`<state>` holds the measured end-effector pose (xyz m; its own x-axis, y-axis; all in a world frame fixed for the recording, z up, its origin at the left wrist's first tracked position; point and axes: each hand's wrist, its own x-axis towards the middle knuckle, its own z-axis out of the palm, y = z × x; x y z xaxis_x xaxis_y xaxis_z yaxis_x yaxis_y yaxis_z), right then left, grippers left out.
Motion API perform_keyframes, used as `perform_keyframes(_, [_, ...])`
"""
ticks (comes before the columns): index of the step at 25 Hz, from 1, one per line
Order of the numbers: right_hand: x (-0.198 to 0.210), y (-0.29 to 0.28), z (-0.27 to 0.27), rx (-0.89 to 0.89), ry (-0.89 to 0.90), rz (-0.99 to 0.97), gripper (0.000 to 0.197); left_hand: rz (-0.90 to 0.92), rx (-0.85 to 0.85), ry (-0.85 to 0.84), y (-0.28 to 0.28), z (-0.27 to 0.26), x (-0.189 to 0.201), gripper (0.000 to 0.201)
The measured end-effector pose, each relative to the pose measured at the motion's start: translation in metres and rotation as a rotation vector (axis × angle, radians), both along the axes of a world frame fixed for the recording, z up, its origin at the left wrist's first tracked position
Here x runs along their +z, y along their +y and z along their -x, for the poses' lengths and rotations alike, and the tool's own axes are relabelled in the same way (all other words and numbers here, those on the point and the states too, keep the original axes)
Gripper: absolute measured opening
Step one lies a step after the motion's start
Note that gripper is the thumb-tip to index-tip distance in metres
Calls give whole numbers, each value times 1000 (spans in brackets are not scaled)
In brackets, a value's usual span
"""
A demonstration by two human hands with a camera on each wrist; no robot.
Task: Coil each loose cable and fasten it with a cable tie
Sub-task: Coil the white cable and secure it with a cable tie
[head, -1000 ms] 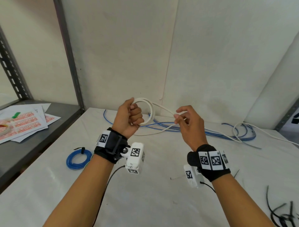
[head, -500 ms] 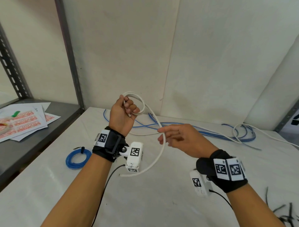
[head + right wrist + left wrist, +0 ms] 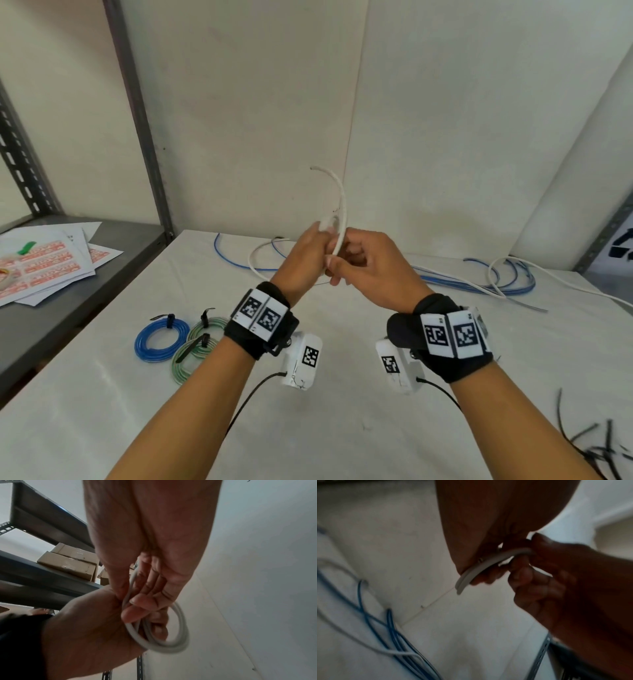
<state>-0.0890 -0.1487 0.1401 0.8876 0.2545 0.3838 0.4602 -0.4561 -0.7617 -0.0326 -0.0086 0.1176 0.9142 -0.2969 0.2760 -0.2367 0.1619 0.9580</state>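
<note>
Both hands meet in the air above the white worktop (image 3: pixel 308 428), close to the back wall. The left hand (image 3: pixel 301 260) has its fingers curled around a small coil of white cable (image 3: pixel 173 647), gripping the loops where they bunch together. The right hand (image 3: pixel 370 270) touches it, its thumb and fingertips (image 3: pixel 137 600) pinching the same cable just beside the left hand's grip. A free end of that cable (image 3: pixel 339 202) curves up and away from the hands, its tip pointing toward the wall.

On the worktop to the left lie 3 finished coils, each bound with a black tie: a blue coil (image 3: pixel 161 341) and 2 green coils (image 3: pixel 191 353) that overlap one another, the blue one just beside them. Along the back edge lie loose blue cables (image 3: pixel 479 287) tangled with a loose white cable (image 3: pixel 507 274); another white loop (image 3: pixel 260 260) lies behind the left hand. A cluster of black cable ties (image 3: pixel 599 448) sits at the near right corner. On the grey shelf (image 3: pixel 113 274) to the left rest printed sheets (image 3: pixel 44 263) with red lettering.
</note>
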Motion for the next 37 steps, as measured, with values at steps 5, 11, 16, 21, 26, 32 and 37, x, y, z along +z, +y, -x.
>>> perform_keyframes(5, [13,-15,0,-114,54,-260,15,-243,-203,27,0,15,-2,30])
perform_keyframes(11, [6,-25,-9,-344,64,-255,33,-185,-244,194,-7,26,1,47])
perform_keyframes(16, [-4,-38,-15,-467,-288,100,26,-82,-208,264,-1,20,4,44])
perform_keyframes(21, [-9,-32,-13,-292,-193,30,26,165,-139,382,11,10,4,49])
perform_keyframes(26, [-18,-23,-12,-178,-3,-195,15,389,-81,461,13,3,0,50])
perform_keyframes(32, [-24,-13,-2,-217,-40,-171,11,693,-171,635,21,-7,-10,48])
perform_keyframes(37, [-18,-24,-3,-160,10,-43,14,658,-123,555,23,-8,-6,44])
